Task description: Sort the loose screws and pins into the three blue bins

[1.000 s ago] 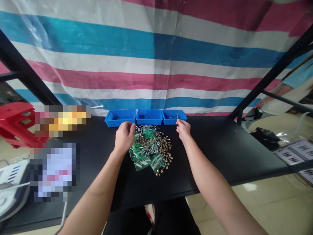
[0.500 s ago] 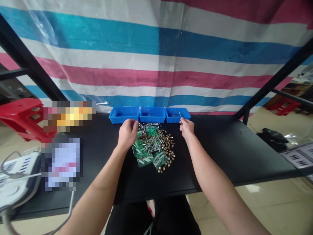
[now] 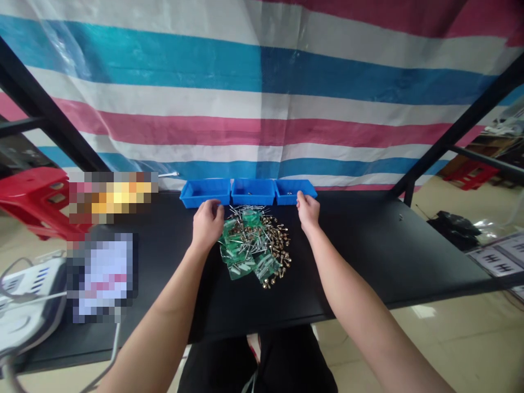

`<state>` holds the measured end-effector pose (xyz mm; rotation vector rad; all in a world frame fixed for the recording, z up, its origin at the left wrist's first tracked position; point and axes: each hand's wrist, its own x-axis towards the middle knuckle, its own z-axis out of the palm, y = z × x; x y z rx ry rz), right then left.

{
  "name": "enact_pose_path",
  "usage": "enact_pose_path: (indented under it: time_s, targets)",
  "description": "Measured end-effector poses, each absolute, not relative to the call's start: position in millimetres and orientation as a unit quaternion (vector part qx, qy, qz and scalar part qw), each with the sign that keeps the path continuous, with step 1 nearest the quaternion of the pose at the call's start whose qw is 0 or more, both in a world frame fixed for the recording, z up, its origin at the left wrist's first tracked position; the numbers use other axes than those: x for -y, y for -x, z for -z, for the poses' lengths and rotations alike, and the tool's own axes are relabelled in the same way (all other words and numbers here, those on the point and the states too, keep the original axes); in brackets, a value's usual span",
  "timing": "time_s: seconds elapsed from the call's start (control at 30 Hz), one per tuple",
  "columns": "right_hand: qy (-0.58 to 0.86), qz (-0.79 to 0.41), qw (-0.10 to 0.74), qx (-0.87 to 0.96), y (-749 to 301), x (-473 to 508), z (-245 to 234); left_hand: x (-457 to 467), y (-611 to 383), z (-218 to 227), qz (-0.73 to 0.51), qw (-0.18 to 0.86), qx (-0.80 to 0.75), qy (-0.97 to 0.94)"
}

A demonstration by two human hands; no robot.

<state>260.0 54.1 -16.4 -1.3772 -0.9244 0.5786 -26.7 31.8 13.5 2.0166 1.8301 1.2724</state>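
Note:
My left hand [image 3: 208, 224] hovers at the upper left of a mixed pile, its fingers curled in; whatever may be between them is hidden. In the pile lie silver pin-like pieces [image 3: 257, 240], brass-coloured screw-like fasteners [image 3: 282, 240] and small green-tinted bags [image 3: 267, 266]. My right hand [image 3: 308, 210] is closed at the front edge of the right blue bin [image 3: 309, 188], thumb and fingers pressed together. What it grips cannot be seen from here. A few small metal pieces lie in that bin. The middle blue bin [image 3: 254, 197] holds a small piece too.
The left blue bin [image 3: 204, 199] completes the row at the table's back. On the left are a white device [image 3: 33, 305] with cables and blurred items. A red stool [image 3: 33, 199] stands beyond. A striped sheet [image 3: 262, 98] hangs behind the black table [image 3: 360, 262].
My right hand has shifted slightly left and up against the right bin. The thin metal pin that stuck up from its fingers no longer shows. My left hand is nearly in place.

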Motion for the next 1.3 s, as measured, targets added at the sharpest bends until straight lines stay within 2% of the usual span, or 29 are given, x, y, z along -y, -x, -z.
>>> enact_pose_path:
  time_s: [0.1,0.27,0.47,0.7,1.03,1.3]
  targets:
    - [0.585,-0.18,0.61,0.503,-250,-48,14,-35,29,-10,-0.41,0.076,-0.604,-0.679]
    - [0.546,-0.182,0.515,0.636,-234,-38,12,-40,30,-3,-0.368,0.101,-0.587,-0.715]
    - [0.551,-0.126,0.387,0.728,-228,-41,19,-40,25,-2,-0.347,0.134,-0.573,-0.73]
    - [0.587,-0.11,0.333,0.73,-233,-52,23,-38,24,-3,-0.36,0.119,-0.569,-0.73]
    - [0.58,-0.146,0.299,0.744,-233,-56,21,-38,25,-5,-0.361,0.11,-0.571,-0.729]
    - [0.633,-0.089,0.24,0.731,-224,-48,16,-36,25,-6,-0.355,0.106,-0.575,-0.729]
